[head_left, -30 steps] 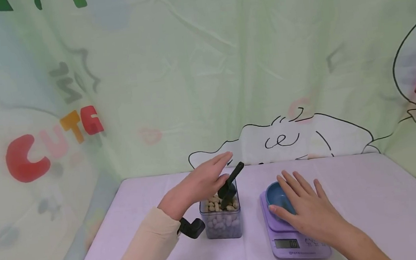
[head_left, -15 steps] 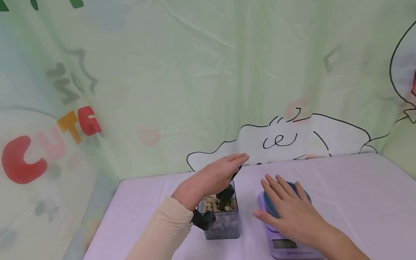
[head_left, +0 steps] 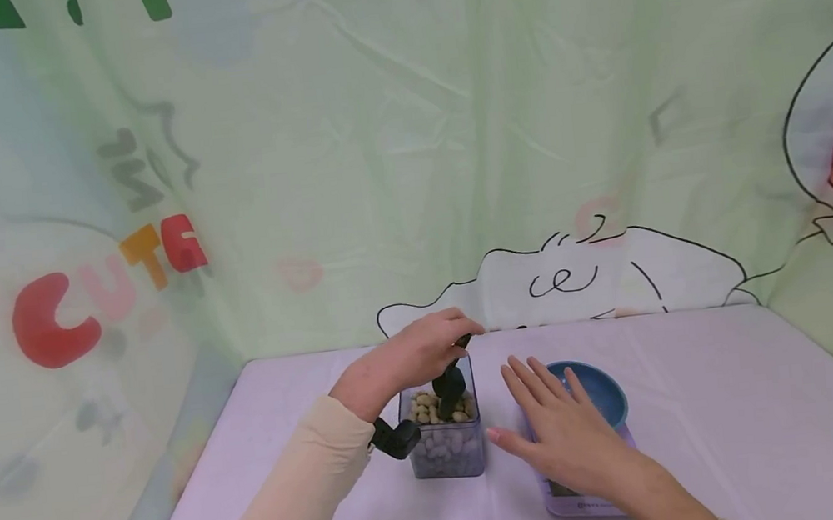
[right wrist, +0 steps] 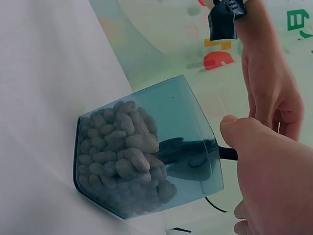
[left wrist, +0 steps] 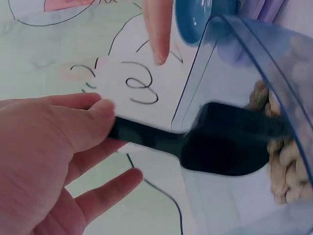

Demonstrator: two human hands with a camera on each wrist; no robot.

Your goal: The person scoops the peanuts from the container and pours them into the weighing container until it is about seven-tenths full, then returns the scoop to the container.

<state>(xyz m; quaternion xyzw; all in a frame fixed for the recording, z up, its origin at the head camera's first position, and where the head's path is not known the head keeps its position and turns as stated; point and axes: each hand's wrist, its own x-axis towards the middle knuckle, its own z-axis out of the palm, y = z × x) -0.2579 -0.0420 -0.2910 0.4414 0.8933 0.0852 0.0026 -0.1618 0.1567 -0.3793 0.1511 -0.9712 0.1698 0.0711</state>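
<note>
My left hand (head_left: 406, 355) reaches over the clear plastic container (head_left: 443, 426) and pinches the handle of a black scoop (left wrist: 222, 142) between thumb and fingers. The scoop leans inside, its front end among the unshelled peanuts (head_left: 423, 410), as the right wrist view also shows through the container wall. Fingers spread and straight, my right hand (head_left: 573, 442) hovers between the container and a blue bowl (head_left: 602, 393), holding nothing. That bowl sits on a purple kitchen scale (head_left: 587, 508). The hand covers much of the scale, including most of its display.
A pale lilac tablecloth (head_left: 727, 431) covers the table. Behind it hangs a printed curtain (head_left: 408, 169) with letters and line drawings, meeting the table's back edge. A black camera (head_left: 396, 439) is strapped to the left wrist, close to the container's left side.
My left hand, earlier with fingers extended above the scoop, now has its fingers bent onto the handle. My right hand has shifted left off the bowl towards the container, uncovering the bowl.
</note>
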